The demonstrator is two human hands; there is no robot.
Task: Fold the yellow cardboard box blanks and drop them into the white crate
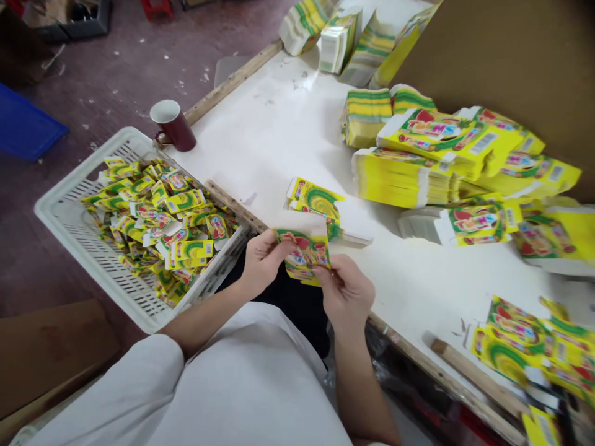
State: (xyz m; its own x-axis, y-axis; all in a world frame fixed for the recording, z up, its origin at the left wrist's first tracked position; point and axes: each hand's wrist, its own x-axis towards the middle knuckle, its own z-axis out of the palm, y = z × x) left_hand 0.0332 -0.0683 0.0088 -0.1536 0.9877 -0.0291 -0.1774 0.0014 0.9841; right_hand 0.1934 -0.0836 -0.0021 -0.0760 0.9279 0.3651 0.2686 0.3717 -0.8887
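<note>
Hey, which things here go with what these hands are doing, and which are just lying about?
Apparently in use:
printed carton, between left hand and right hand
stacked cartons
white plastic basket of small packets

Likely just lying about:
maroon mug
blue panel
brown cardboard

worn dark reddish-purple floor (130, 80), flecked with pale scraps, spreads behind white-topped worktable (260, 124) edged in rough wooden strips (232, 82). soft glare of light (309, 80) on tabletop's far end. large flat brown panel (511, 56) at upper right. across floor, red stool-like plastic piece (155, 7) cut by top edge; dark grey plastic crate (90, 28) near top left; flat blue panel (25, 124) at left edge; brown cardboard box (51, 353) at lower left.
</note>
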